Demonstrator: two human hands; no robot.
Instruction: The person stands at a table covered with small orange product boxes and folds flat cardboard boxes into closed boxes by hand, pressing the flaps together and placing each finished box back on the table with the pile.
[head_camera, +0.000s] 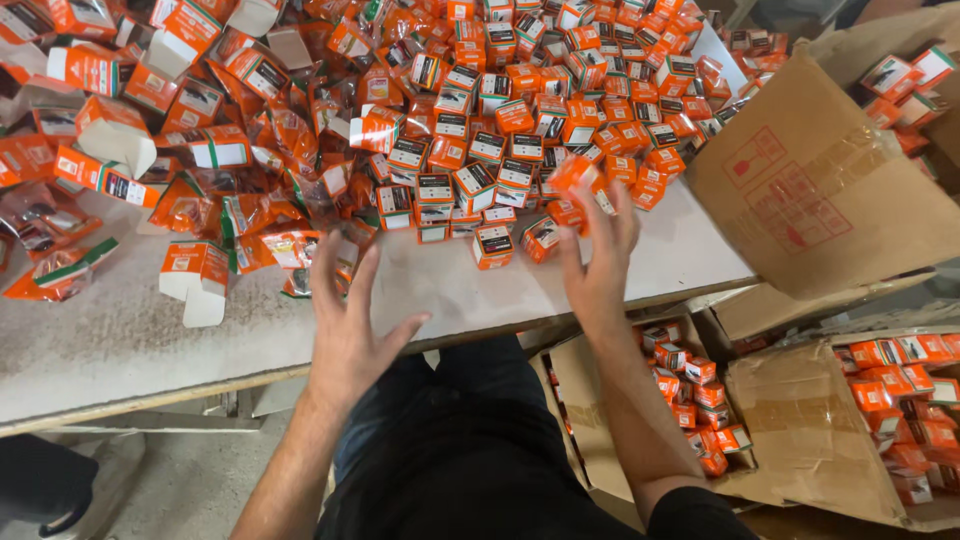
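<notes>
Right hand (598, 262) has its grip shut on a small orange box (580, 180), held up just over the surface (130, 330). Left hand (350, 320) is open w/ fingers spread, holding nothing (near the surface edge). Orange boxes (480, 130) are piled behind both.

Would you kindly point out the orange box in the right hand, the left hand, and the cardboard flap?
orange box (577, 177), head view, its front face.
left hand (347, 325), head view, its back.
cardboard flap (820, 190), head view, its middle.
</notes>
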